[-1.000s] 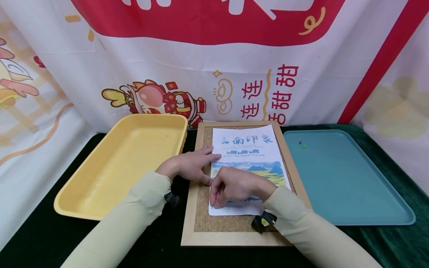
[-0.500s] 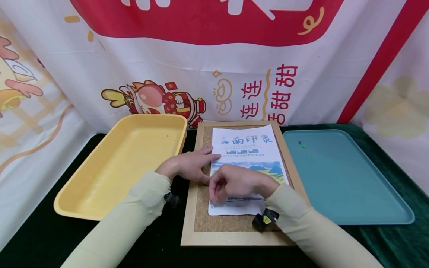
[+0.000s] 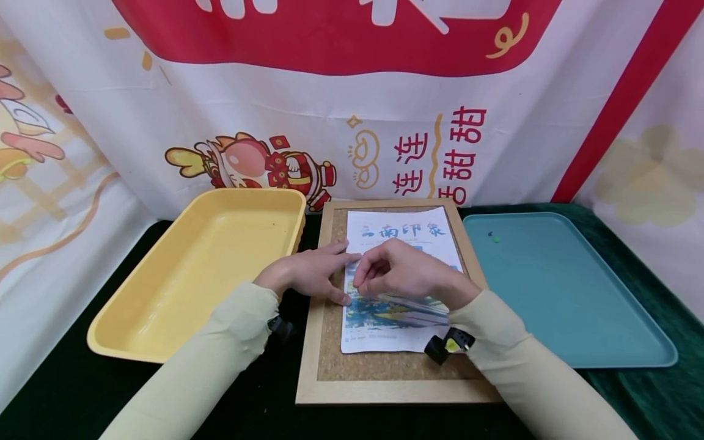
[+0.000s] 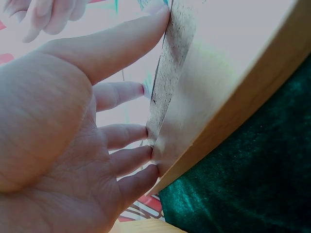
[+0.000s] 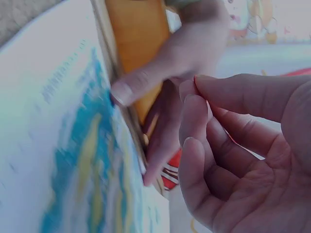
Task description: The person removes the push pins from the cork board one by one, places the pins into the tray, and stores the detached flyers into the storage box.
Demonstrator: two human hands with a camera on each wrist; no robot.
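Observation:
A printed sheet of paper [image 3: 374, 340] with a blue and yellow landscape lies on a wood-framed cork board [image 3: 357, 370]. My left hand [image 3: 313, 272] rests across the sheet's left edge, thumb and fingers spread over paper and frame. Over the sheet's middle is my right hand [image 3: 412, 275], its fingers curled. In the right wrist view, thumb and index finger of the right hand [image 5: 243, 131] pinch together with a thin red sliver [image 5: 196, 86] between them; what it belongs to, I cannot tell. The right hand hides part of the landscape.
A deep yellow tray [image 3: 220, 263] stands left of the board. To the right lies a shallow teal tray [image 3: 572, 293], with tiny green [image 3: 495, 239] and dark blue pieces near its far left corner. Dark green velvet cloth [image 3: 247, 406] covers the table; a printed banner [image 3: 302, 91] hangs behind.
My right hand has lifted away from the sheet's lower left edge and moved up and right, uncovering more of the landscape's lower part. The left hand stays in place.

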